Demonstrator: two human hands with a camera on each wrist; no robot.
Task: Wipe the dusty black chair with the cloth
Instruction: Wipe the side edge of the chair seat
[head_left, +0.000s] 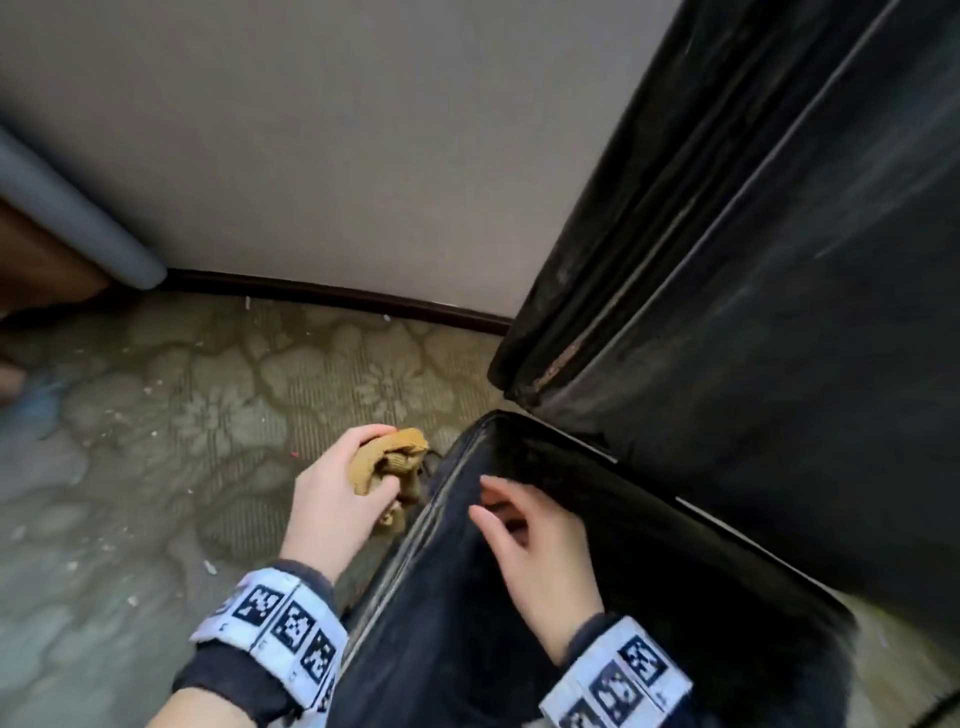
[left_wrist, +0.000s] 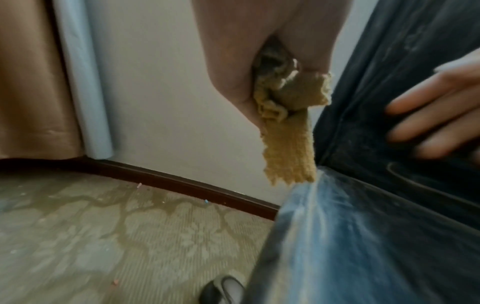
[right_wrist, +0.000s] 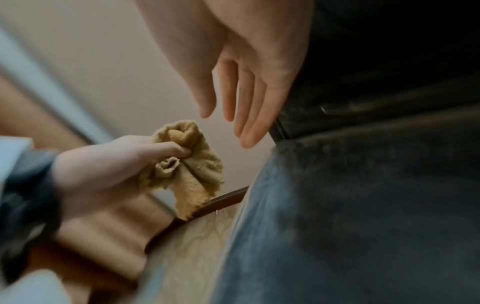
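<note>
Wrist bands (head_left: 283, 621) with black-and-white square markers sit closest to the head camera, one on each wrist over dark cuffs. Left hand (head_left: 332, 493) is off the chair's left edge, over the carpet (head_left: 156, 441), fingers and thumb curled tight round a bunched yellow-tan cloth (head_left: 392, 462). In the left wrist view the cloth (left_wrist: 288, 131) is wadded in the fist with one loose flap hanging down, its lower edge level with the seat corner (touching it or just in front, cannot tell). Cloth is beside the seat, not on it.

Right hand (head_left: 535, 545) is over the black chair's seat (head_left: 597, 597) near its left front edge, fingers straight and slightly spread, holding nothing. Right wrist view shows the same: fingers (right_wrist: 249, 107) extended, thumb apart, tips pointing toward the cloth (right_wrist: 192, 164) with a clear gap between them. Whether the palm presses the seat or hangs just above it, cannot tell.

Black chair (head_left: 779, 260): backrest rises at the right, with grey streaks and a dusty seam along its side. Seat surface shows a pale dust film in both wrist views, heaviest at the near corner (left_wrist: 337, 226).

Chair stands close to a plain pale wall (head_left: 311, 130) with a dark skirting board (head_left: 337, 296). Patterned carpet is littered with small bits of debris. A brown curtain (left_wrist: 33, 82) hangs at far left.
</note>
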